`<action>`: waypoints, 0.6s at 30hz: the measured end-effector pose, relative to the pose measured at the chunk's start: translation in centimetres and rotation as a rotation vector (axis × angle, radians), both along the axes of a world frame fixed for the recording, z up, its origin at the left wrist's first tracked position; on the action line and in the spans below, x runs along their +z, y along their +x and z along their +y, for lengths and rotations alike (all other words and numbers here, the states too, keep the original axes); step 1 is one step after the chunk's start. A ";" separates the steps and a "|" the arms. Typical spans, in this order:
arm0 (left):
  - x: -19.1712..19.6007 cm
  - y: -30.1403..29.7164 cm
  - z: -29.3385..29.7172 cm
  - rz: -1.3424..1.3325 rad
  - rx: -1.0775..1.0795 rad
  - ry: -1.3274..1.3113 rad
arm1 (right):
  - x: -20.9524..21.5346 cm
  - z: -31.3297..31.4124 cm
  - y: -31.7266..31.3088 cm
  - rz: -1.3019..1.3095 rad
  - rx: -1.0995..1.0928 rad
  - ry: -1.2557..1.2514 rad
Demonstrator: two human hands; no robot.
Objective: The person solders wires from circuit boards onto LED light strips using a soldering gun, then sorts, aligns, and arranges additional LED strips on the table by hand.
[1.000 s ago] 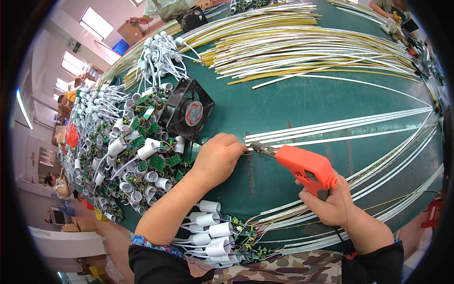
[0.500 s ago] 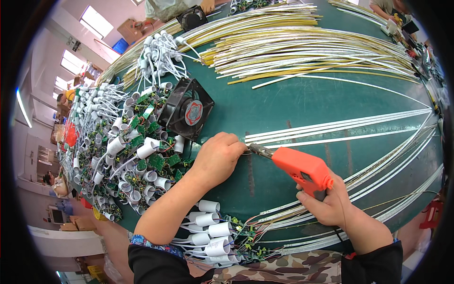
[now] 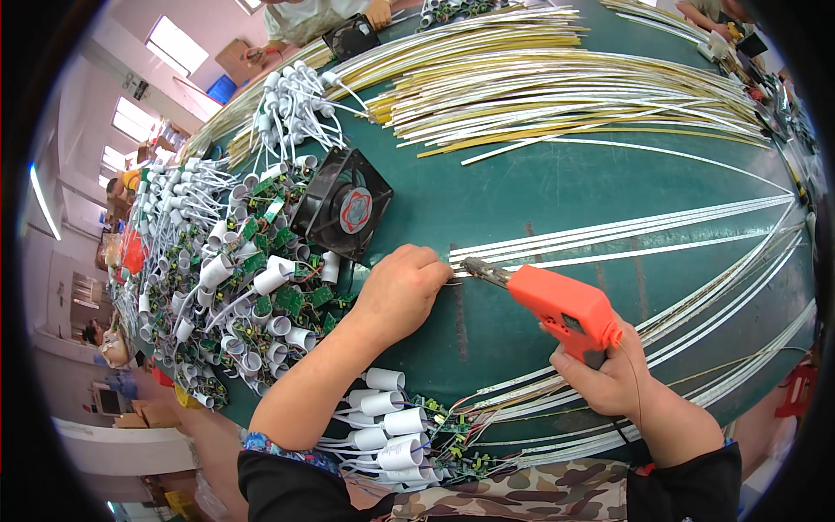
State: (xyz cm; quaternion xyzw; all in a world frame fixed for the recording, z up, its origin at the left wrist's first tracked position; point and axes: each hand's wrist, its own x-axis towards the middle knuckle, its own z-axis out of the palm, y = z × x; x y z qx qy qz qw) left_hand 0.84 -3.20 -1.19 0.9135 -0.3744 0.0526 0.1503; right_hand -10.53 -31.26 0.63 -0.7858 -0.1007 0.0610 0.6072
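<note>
My right hand (image 3: 607, 376) grips an orange soldering gun (image 3: 564, 303) by its handle. Its dark metal tip (image 3: 481, 269) points left, over the left ends of several narrow white LED strips (image 3: 609, 236). Right beside those ends is my left hand (image 3: 400, 291), its fingers pinched together and resting low over the table; what they hold is hidden behind the fingertips. A thin pale piece shows just past them. Below my left forearm lie white cylindrical lamp housings (image 3: 403, 423) with small green circuit boards (image 3: 448, 424) and wires.
A black square fan (image 3: 344, 204) stands beyond my left hand. Left of it spreads a heap of white housings and circuit boards (image 3: 261, 287). Long white and yellow strips (image 3: 565, 96) cover the far side of the green table (image 3: 539, 187). Another person's hand (image 3: 377, 13) shows at the far edge.
The soldering gun and my right hand have shifted slightly to the right, its tip drawing a little away from my left fingertips. My left hand has stayed almost in place.
</note>
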 end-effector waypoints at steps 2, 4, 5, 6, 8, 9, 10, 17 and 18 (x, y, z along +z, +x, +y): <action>0.1 -0.1 -0.1 0.001 -0.004 0.002 | 0.0 -0.1 0.0 0.001 0.000 0.007; 0.2 -0.2 -0.2 0.016 0.021 -0.005 | 0.0 -0.2 -0.1 0.001 -0.004 0.014; 0.4 -0.4 -0.3 0.014 0.016 -0.001 | 0.1 -0.3 -0.1 -0.010 0.003 0.007; 0.7 -0.6 -0.3 0.019 0.012 -0.023 | 0.0 -0.4 -0.1 -0.020 0.009 0.001; 0.8 -0.7 -0.1 0.023 0.002 -0.041 | 0.0 -0.5 0.0 -0.037 0.006 -0.008; 0.9 -0.8 0.1 -0.025 -0.040 -0.026 | 0.0 -0.6 0.0 -0.053 0.015 -0.022; 0.9 -0.8 0.3 -0.073 -0.082 -0.011 | -0.1 -0.6 -0.1 -0.053 0.013 -0.020; 1.4 -1.2 -0.5 -0.193 -0.122 0.191 | 0.1 -0.5 -0.1 -0.064 -0.042 0.034; 1.4 -1.2 -0.7 -0.194 -0.123 0.234 | 0.1 -0.5 -0.1 -0.066 -0.047 0.033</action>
